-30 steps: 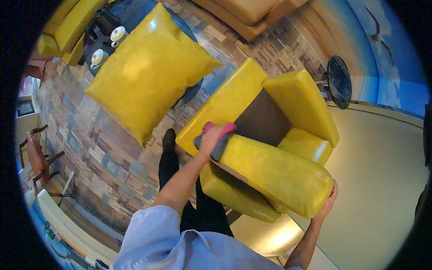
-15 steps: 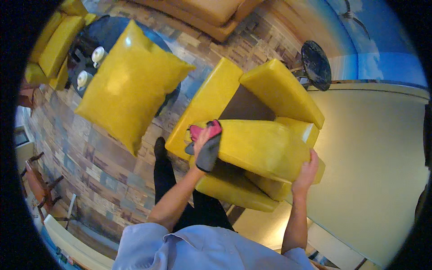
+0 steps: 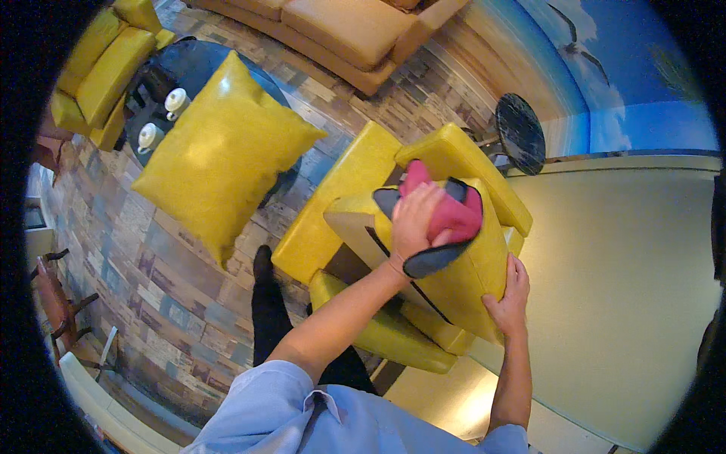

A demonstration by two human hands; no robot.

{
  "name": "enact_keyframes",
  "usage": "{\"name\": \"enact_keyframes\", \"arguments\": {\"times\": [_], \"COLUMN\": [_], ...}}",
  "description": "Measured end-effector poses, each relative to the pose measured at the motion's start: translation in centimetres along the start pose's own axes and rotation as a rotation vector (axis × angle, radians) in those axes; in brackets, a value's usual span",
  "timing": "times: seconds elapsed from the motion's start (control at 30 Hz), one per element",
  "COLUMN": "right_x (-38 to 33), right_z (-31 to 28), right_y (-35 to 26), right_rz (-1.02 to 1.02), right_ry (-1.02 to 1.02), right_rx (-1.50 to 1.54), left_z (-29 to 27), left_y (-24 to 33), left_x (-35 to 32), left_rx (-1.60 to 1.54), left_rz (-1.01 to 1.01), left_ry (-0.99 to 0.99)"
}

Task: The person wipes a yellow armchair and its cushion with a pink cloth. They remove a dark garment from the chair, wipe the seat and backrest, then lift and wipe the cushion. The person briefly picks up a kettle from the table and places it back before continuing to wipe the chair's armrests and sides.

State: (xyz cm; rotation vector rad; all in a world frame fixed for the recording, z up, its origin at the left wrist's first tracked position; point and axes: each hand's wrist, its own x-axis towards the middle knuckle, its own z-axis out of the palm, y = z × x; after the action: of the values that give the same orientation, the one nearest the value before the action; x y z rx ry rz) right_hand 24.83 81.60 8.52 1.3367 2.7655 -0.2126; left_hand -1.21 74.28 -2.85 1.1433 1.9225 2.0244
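Observation:
My left hand (image 3: 416,219) presses a pink cloth with dark grey edging (image 3: 461,212) against a yellow seat cushion (image 3: 484,265), its fingers bunched into the fabric. The cushion stands tilted up out of a yellow armchair (image 3: 340,193), and a long black strip runs along its paler side. At the cushion's right end my right hand (image 3: 512,299) grips the edge, thumb on the near face; some of its fingers are hidden behind. Below the cushion, parts of the chair's dark inner seat base show.
A large yellow pillow (image 3: 223,151) lies on a round dark table (image 3: 193,57) with white cups (image 3: 177,102). Around stand a brown sofa (image 3: 340,30), another yellow armchair (image 3: 113,72), a small black round table (image 3: 520,132), a wooden chair (image 3: 60,299) and a pale partition (image 3: 620,287).
The seat cushion has been tipped up, exposing its side with the black strip. My left hand and the cloth have moved up and right across it. My right hand has shifted slightly downward.

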Motion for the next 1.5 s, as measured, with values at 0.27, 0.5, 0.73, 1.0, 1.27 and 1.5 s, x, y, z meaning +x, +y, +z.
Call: {"name": "enact_keyframes", "arguments": {"times": [0.27,0.5,0.73,1.0,1.27,1.5], "right_x": [6.6,6.6,3.6,2.9,1.4,1.0], "right_z": [4.2,4.8,4.2,1.5,1.1,-3.9], "right_y": [-5.1,-0.7,-1.8,-3.5,-6.7,-8.3], "right_rz": [0.119,0.187,0.043,-0.003,0.039,0.287], "right_ry": [0.233,0.246,0.209,0.062,0.047,0.099], "right_rx": [-0.077,-0.053,0.116,0.037,0.008,0.045], "left_z": [8.3,13.6,15.9,1.3,-8.7,-19.6], "left_y": [-6.3,3.9,-2.5,1.2,1.9,-0.4], "left_x": [-5.6,-23.8,-30.7,-14.6,-9.9,-10.4], "left_rx": [0.093,-0.098,-2.092,-1.383,-1.588,-1.381], "left_rz": [-0.687,-0.851,-0.971,-1.548,-1.408,-1.288], "left_ry": [0.136,-0.273,0.153,-0.112,-0.185,-0.236]}}
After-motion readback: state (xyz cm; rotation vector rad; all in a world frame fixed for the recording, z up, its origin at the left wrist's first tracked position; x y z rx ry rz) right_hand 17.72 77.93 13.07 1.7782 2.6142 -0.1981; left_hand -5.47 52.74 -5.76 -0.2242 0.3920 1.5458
